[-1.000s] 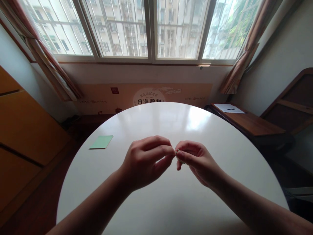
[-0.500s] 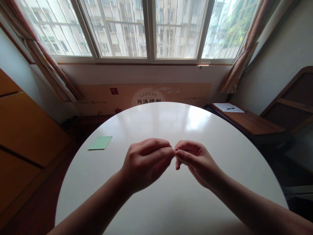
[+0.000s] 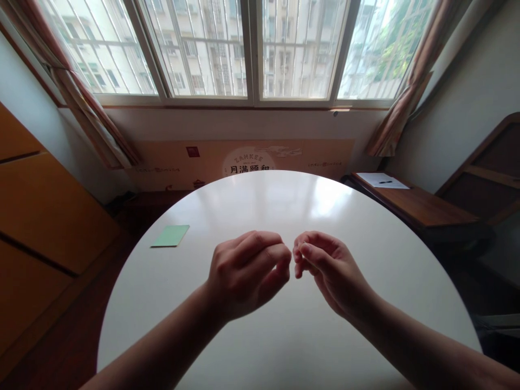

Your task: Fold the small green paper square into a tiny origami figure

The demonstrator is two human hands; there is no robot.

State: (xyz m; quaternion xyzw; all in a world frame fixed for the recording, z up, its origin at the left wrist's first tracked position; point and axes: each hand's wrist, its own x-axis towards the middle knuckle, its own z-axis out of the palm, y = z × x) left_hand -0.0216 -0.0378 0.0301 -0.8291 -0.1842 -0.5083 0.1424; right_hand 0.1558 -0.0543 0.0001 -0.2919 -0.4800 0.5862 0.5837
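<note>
My left hand hovers above the middle of the white table, its fingers curled and the fingertips pressed to the thumb. Facing it across a narrow gap, my right hand is closed in a pinch, thumb against the forefinger. Whatever either pinch holds is hidden by the fingers or too small to make out. On the left part of the table lies a flat stack of square green sticky notes, well apart from both hands.
The round white table fills the space below me. Beyond its right edge stands a brown wooden side table carrying white paper and a dark pen. A printed cardboard panel stands beneath the barred window.
My fingertips have moved apart from touching, leaving a narrow gap. A sliver of something green under my right thumb no longer shows. The view has shifted slightly.
</note>
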